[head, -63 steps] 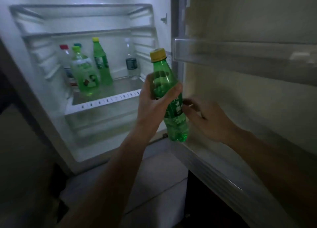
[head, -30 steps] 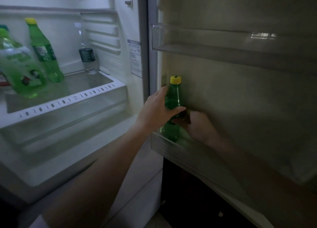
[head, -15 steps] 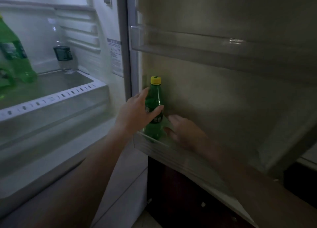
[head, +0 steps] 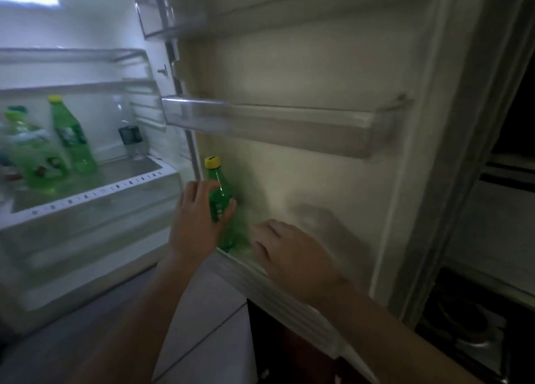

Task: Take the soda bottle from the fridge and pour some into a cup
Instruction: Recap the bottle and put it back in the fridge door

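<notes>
The soda bottle, green with a yellow cap, stands upright at the left end of the fridge door's lowest shelf. My left hand is wrapped around its middle from the left, with the thumb on its right side. My right hand hovers palm down just right of the bottle over the same shelf, fingers spread and holding nothing. No cup is in view.
Inside the open fridge, a shelf carries a slim green bottle, a larger green bottle and a clear water bottle. A clear door bin juts out above my hands. A stove sits low on the right.
The bottle was held up in front of the fridge, then came down into the door's lowest shelf, where it stands. My right hand has drawn slightly away from it. The view swung left.
</notes>
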Available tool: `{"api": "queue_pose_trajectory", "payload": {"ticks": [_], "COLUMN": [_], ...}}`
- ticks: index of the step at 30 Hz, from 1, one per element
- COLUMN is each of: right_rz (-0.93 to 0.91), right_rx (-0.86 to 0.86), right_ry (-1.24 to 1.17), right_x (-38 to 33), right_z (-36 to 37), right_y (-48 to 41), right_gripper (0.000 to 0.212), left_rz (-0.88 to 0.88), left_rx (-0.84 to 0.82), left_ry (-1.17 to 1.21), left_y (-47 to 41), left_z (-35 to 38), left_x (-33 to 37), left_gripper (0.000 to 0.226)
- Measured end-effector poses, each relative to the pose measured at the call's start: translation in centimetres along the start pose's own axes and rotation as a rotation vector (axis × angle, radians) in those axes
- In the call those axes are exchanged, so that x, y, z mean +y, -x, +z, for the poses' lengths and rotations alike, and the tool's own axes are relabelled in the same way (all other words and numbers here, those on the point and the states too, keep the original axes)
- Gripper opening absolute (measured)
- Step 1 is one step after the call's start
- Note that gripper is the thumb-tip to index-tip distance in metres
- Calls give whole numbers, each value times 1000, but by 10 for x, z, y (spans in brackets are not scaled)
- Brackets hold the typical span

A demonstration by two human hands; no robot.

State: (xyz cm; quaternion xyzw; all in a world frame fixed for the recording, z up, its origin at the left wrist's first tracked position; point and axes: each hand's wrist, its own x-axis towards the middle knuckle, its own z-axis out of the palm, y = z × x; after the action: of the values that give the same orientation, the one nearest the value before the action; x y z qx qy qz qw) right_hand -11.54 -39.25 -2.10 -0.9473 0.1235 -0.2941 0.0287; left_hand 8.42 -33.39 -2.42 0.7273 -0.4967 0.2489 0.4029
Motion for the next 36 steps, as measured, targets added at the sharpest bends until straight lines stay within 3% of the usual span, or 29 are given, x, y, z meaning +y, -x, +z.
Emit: {"api": "queue_pose_trajectory", "payload": {"ticks": [2, 6, 9, 12, 15, 18, 21, 25, 28, 29, 31, 34, 36], "right_rz": [-127, -309, -283, -126, 124, 255, 277, 185, 72, 43, -24, -165, -253], "right_rx": [182, 546, 767, 884, 640, 343, 383, 457, 473, 456, 417, 349, 282], "right_ry": [-31, -97, -15, 128, -187, -527, -648, -707, -755, -757, -717, -674, -655], "right_x": [6, 37, 80, 127, 155, 155, 146, 115, 75, 61, 31, -13, -47], "right_z": [-37, -120, -170, -199, -189, -162, -144, -138, -137, -135, -123, -106, -99], "right_y": [32, 94, 112, 112, 114, 118, 122, 126, 126, 125, 119, 96, 73], "right_gripper": [20, 22, 22, 32, 65, 72, 66, 61, 52, 53, 56, 69, 90], "left_rz": [-9, 100, 172, 229, 200, 111, 41, -62, -168, -201, -292, -393, -474], "left_rx": [-12, -156, -225, -248, -283, -355, -412, -388, -316, -285, -230, -146, -116], "left_ry": [28, 62, -19, -79, -115, -47, 43, 130, 174, 166, 140, 58, 48], "left_y": [11, 40, 50, 46, 46, 52, 58, 71, 93, 101, 118, 134, 146], "left_z": [0, 11, 15, 12, 6, -3, -12, -34, -60, -69, -92, -130, -155], "left_x": [40, 132, 183, 218, 235, 243, 247, 231, 213, 206, 190, 160, 140], "left_gripper": [33, 30, 25, 17, 6, 11, 14, 19, 46, 44, 14, 22, 14]}}
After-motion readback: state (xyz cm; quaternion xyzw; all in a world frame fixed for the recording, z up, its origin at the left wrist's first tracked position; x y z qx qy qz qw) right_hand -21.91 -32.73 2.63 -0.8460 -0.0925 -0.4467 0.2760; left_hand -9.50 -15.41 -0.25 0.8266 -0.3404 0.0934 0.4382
